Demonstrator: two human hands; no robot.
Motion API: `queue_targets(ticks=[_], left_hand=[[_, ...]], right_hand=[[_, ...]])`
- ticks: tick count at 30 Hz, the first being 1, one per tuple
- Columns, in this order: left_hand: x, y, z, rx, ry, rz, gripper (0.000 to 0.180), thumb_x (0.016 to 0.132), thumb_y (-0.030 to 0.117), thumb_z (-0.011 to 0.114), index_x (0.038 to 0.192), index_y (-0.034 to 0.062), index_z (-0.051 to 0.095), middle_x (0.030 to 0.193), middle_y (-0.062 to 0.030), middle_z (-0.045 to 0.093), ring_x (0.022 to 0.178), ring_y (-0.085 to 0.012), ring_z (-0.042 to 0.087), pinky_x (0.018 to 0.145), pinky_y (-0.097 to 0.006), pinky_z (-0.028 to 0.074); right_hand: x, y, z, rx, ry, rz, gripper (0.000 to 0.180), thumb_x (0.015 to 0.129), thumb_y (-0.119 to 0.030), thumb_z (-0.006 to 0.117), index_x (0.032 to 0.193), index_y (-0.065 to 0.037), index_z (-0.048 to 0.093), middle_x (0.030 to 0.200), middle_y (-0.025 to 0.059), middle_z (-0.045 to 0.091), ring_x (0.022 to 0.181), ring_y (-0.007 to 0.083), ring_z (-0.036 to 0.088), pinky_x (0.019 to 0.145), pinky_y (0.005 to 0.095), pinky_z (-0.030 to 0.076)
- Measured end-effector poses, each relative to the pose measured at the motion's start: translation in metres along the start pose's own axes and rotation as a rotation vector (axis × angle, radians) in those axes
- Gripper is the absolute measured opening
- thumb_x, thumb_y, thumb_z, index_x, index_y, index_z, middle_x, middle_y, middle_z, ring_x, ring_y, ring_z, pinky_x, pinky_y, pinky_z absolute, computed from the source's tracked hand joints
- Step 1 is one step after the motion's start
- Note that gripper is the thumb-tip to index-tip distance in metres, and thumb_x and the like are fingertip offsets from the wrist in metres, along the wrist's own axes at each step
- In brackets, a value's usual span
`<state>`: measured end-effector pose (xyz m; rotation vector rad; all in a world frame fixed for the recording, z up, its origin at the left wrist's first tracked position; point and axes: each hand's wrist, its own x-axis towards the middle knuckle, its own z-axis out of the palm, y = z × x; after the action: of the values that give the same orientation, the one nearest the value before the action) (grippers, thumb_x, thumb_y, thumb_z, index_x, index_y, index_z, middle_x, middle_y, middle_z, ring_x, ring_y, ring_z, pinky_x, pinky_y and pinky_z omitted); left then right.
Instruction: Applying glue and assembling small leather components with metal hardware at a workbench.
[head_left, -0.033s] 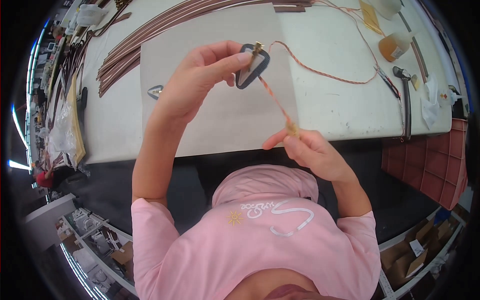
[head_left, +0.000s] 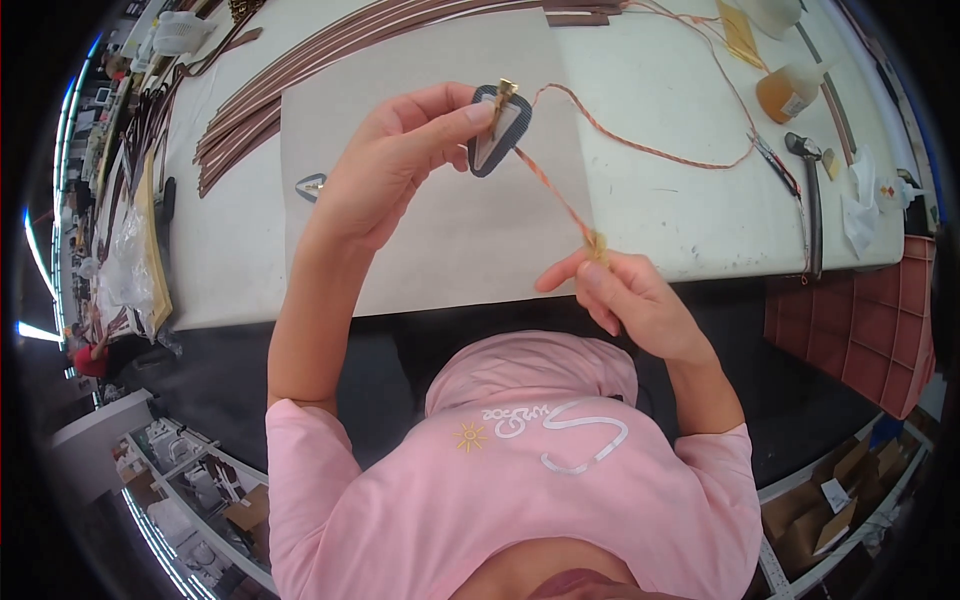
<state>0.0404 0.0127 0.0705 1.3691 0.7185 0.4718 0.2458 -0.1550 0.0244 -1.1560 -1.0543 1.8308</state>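
My left hand pinches a small teardrop-shaped piece with a dark edge and paler middle, raised over the table. A brass-coloured metal fitting sticks up from it beside my thumb. From the piece, an orange-and-white twisted cord runs taut to my right hand. Its fingers are closed on a yellowish scrap around the cord; whether that is tape or cloth I cannot tell. More of the cord trails off to the right. A similar dark-edged piece with metal on it lies beside my left forearm.
Under my hands a grey-beige sheet covers part of the white table. Long brown straps curve across the back. At right are a bottle of amber liquid, a hammer and a thin pointed tool. A red crate stands beyond the edge.
My right hand has shifted slightly to the right with the cord. My left hand and the teardrop piece have moved a little to the left. Both grips stay closed.
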Motion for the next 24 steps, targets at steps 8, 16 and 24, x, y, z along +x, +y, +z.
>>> queue_targets(ticks=[8,16,24], left_hand=[[-0.022,-0.017,0.001,0.161,0.177,0.083,0.022,0.096,0.017,0.059,0.107,-0.0014,0.062,0.114,-0.0153,0.068,0.089,-0.0160,0.068,0.084,-0.027,0.052],[-0.163,-0.100,0.005,-0.333,0.270,-0.349,0.014,0.095,0.007,0.061,0.106,-0.0020,0.064,0.095,-0.0035,0.068,0.086,-0.0078,0.061,0.079,-0.023,0.049],[-0.182,-0.127,-0.005,-0.359,0.542,-0.251,0.013,0.095,0.009,0.061,0.101,-0.0012,0.064,0.091,-0.0073,0.069,0.083,-0.0152,0.066,0.081,-0.030,0.051]], right_hand=[[0.017,0.019,-0.010,0.709,0.043,-0.547,0.048,0.105,-0.042,0.036,0.114,0.001,0.056,0.054,-0.0054,0.032,0.044,0.0067,0.028,0.043,0.0227,0.024],[0.025,0.027,0.021,-0.329,0.546,-0.834,0.021,0.103,-0.018,0.044,0.103,0.000,0.056,0.083,0.0124,0.060,0.075,0.0181,0.061,0.064,0.0280,0.051],[0.068,0.047,0.060,-1.073,0.216,-0.663,0.024,0.075,-0.002,0.072,0.099,-0.007,0.067,0.116,0.0079,0.069,0.116,0.0262,0.062,0.108,0.0456,0.038]])
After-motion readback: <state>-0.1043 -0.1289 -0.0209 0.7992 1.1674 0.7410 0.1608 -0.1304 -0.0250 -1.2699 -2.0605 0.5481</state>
